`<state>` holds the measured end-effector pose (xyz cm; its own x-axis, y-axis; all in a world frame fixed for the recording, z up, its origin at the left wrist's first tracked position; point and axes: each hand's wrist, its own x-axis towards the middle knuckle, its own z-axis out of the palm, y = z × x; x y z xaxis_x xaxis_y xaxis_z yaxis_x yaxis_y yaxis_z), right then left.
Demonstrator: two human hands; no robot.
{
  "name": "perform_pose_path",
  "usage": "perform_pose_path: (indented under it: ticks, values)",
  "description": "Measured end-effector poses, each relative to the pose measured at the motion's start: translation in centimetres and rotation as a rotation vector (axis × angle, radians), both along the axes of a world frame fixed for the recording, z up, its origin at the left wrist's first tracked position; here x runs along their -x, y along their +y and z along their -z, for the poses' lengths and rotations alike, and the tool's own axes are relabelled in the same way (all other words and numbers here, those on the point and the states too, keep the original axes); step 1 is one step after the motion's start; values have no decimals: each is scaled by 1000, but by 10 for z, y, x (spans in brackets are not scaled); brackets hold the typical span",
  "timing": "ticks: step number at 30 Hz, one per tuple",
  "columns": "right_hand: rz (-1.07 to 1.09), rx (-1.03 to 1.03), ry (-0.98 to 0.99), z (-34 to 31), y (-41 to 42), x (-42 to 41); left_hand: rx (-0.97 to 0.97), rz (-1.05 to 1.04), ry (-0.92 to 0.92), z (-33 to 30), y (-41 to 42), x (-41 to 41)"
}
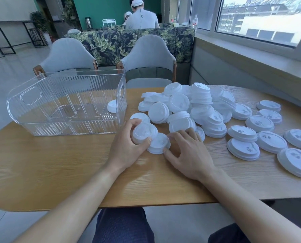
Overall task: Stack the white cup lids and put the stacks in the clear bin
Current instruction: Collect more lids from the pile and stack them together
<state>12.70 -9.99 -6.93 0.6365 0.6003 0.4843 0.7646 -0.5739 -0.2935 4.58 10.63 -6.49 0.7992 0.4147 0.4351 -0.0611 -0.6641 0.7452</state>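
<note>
I am early in the stacking, I judge: my left hand (128, 148), at the centre of the frame, curls round a white cup lid (143, 133), thumb on its near edge and fingertips over the far rim, holding it tilted just above the wooden table (76, 163). My right hand (188, 151), just right of it, has its fingers spread and bent, thumb and forefinger touching the rim of a second lid (159, 143) that lies flat (whether it truly pinches, I cannot tell).

Next, I would say, one lid must seat squarely onto the other, rims aligned, so they nest.

The lids are thin moulded plastic, matte, round with a raised dome. The loose heap of lids (190, 109) sprawls centre right. The clear bin (67, 104), upper left, is ribbed, glossy, hard-walled, with cut handles and inner dividers, and holds no stack yet.
</note>
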Motion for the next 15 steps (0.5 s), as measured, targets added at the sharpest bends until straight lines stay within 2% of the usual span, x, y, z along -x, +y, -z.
perform_pose_path:
  ticks: [15]
  values:
    - [-85,35,119,-6,18,-6,37,0,18,-5,-1,6]
